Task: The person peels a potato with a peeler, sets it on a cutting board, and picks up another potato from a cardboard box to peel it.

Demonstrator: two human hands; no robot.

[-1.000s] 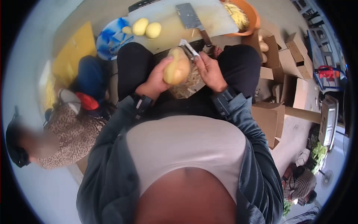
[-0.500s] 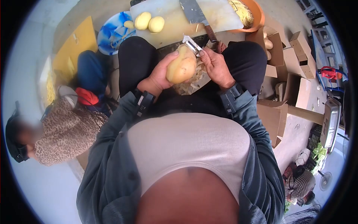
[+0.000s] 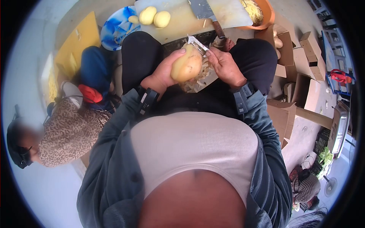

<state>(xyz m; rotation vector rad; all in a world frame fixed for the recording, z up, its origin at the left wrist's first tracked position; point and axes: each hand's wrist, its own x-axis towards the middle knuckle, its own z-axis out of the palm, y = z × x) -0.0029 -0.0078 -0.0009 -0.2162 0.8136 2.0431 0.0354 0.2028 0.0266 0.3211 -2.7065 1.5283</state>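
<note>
A large, partly peeled potato (image 3: 187, 68) is held by my left hand (image 3: 164, 73), its fingers wrapped round the left side and underside. My right hand (image 3: 227, 66) is closed round the handle of a metal peeler (image 3: 197, 45), whose head lies over the potato's upper end. Below the potato, peelings (image 3: 201, 78) lie in a container between my knees. Beyond my knees, two peeled potatoes (image 3: 154, 17) rest on a white cutting board (image 3: 175, 32), with a cleaver (image 3: 205, 13) to their right.
An orange bowl (image 3: 268, 17) holds shredded potato. A blue and white basin (image 3: 114, 32) stands left of the board. Cardboard boxes (image 3: 283, 47), one with potatoes, are on my right. A person in a leopard-print top (image 3: 72, 129) sits on my left; another person (image 3: 307, 188) is at lower right.
The view has shifted slightly. Both hands keep their grip, and the potato is turned a little, with the peeler still at its upper end.
</note>
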